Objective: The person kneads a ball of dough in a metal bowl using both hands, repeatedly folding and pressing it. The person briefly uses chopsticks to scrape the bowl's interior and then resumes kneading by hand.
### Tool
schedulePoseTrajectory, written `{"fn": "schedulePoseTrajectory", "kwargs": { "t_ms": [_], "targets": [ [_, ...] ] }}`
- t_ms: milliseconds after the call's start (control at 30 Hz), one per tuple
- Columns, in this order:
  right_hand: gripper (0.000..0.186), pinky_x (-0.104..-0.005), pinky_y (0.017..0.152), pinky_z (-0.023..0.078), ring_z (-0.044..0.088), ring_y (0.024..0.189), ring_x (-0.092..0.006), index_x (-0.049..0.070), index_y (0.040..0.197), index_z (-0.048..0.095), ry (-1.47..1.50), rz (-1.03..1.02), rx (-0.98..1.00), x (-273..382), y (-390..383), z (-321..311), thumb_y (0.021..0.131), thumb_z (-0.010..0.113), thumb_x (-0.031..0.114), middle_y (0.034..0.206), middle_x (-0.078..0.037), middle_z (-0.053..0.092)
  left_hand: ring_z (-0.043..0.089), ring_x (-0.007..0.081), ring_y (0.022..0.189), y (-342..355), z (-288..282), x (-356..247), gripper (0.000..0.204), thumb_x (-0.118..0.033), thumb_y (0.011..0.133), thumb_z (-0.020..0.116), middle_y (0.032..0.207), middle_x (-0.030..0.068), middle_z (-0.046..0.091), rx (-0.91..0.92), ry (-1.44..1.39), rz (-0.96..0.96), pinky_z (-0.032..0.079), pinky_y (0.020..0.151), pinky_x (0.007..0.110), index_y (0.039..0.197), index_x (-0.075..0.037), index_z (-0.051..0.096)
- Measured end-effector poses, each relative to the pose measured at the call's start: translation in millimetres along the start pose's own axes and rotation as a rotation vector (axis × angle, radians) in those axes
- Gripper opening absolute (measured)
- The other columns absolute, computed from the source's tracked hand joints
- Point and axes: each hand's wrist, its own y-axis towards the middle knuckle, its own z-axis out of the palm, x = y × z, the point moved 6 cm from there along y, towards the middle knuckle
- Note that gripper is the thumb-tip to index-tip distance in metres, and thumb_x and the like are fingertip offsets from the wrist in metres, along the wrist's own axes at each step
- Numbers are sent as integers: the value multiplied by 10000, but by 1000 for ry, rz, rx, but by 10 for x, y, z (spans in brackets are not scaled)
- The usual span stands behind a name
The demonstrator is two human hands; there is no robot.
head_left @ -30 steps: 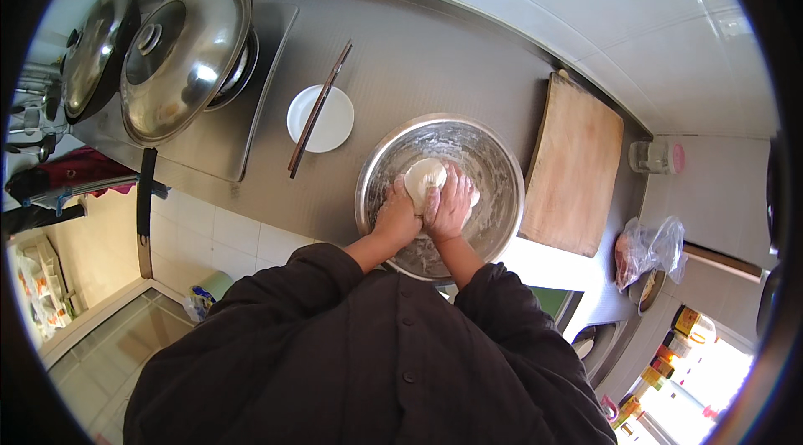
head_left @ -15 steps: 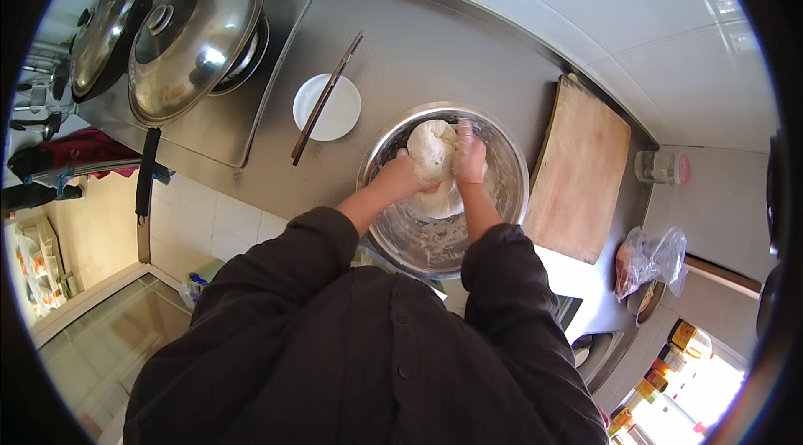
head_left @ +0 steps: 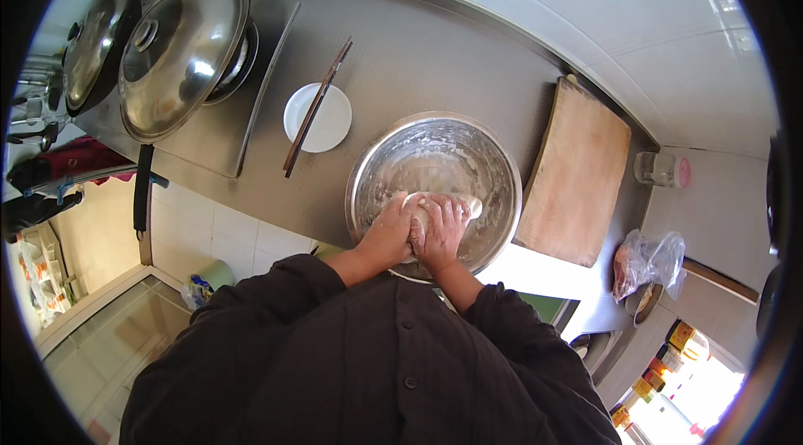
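Observation:
A lump of pale dough (head_left: 474, 207) lies in the near part of a steel mixing bowl (head_left: 358, 165), mostly covered by my hands. My left hand (head_left: 388, 232) grips its left side with the fingers curled. Against it, my right hand (head_left: 441, 232) presses on the top, fingers bent over the dough. Both hands have flour on them. White smears of flour and dough coat the bowl's inner wall, mostly at the far side.
Left of the bowl, chopsticks (head_left: 317, 110) rest across a white bowl (head_left: 336, 120). Farther left stand a lidded wok (head_left: 188, 52) and another lidded pan (head_left: 100, 39). A wooden cutting board (head_left: 577, 173), a jar (head_left: 657, 169) and a plastic bag (head_left: 648, 261) are on the right.
Both hands have come nearer to me with the dough, from the bowl's middle to its near side. They have moved from the dough's sides to close together, pressing down on it.

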Motion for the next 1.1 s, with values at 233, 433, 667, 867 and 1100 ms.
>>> {"fn": "schedulePoseTrajectory", "kwargs": {
  "t_ms": [233, 433, 667, 867, 1100],
  "targets": [
    [214, -478, 825, 406, 585, 839, -300, 119, 838, 619, -101, -33, 117, -334, 597, 470, 815, 543, 318, 844, -116, 621, 576, 450, 884, 462, -239, 213, 474, -121, 783, 575, 942, 280, 594, -3, 193, -354, 462, 759, 517, 1193, 36, 397],
    [410, -425, 624, 499, 639, 655, -317, 93, 741, 614, -171, 207, 283, -578, 1029, 764, 890, 460, 442, 714, -153, 647, 593, 466, 857, 875, -385, 436, 389, -149, 801, 582, 869, 305, 613, 38, 238, -448, 469, 756, 527, 1112, 34, 437],
    [817, -422, 905, 422, 604, 968, -362, -15, 1001, 652, 21, 621, 736, -1126, 897, 232, 889, 231, 676, 1012, -222, 646, 605, 410, 925, 514, -391, 147, 519, -189, 775, 694, 978, 237, 628, -121, 83, -332, 480, 815, 439, 1211, -47, 451],
    [704, -348, 722, 473, 616, 733, -226, -35, 772, 647, 676, 954, 521, -1157, 597, -54, 901, 389, 606, 782, -139, 658, 520, 231, 1109, 192, 35, 166, 712, 49, 696, 707, 1213, 143, 522, -275, -897, -447, 428, 924, 314, 1312, -63, 367],
    [260, -465, 799, 442, 589, 913, -365, 66, 1013, 611, -98, 140, 127, 25, 188, -288, 848, 542, 254, 1009, -172, 625, 162, 458, 1333, -189, 66, -129, 828, -129, 792, 619, 1411, 321, 160, -133, 194, -7, 202, 1091, 489, 1438, -17, 112]
  ]
}}
